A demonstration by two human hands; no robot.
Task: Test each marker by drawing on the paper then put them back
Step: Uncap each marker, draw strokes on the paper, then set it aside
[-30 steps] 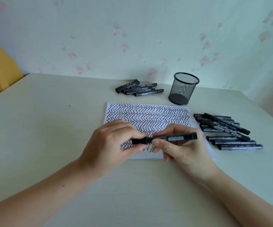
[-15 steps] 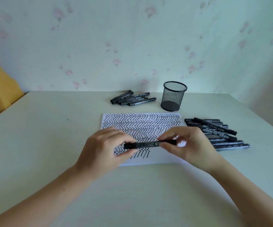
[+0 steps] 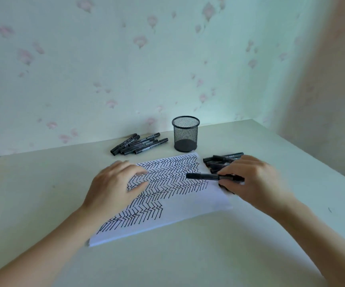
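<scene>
right hand [image 3: 256,181]: pinches a capped black marker [image 3: 211,176] near its far end, barrel level above the paper's right edge.
left hand [image 3: 115,183]: fingers spread and relaxed, resting on the paper [image 3: 198,204], holding nothing.
paper: mostly filled with zigzag strokes; a bare strip remains along the near and right sides.
marker piles: one pile [image 3: 223,161] just beyond the right hand, another pile [image 3: 138,143] left of the mesh pen cup [image 3: 185,134].
step, as i judge it: setting this marker down.
doing it well: lay it parallel with its pile so it cannot roll; keep tested and untested piles apart; keep the left hand pinning the paper flat on the tabletop [image 3: 188,255].
</scene>
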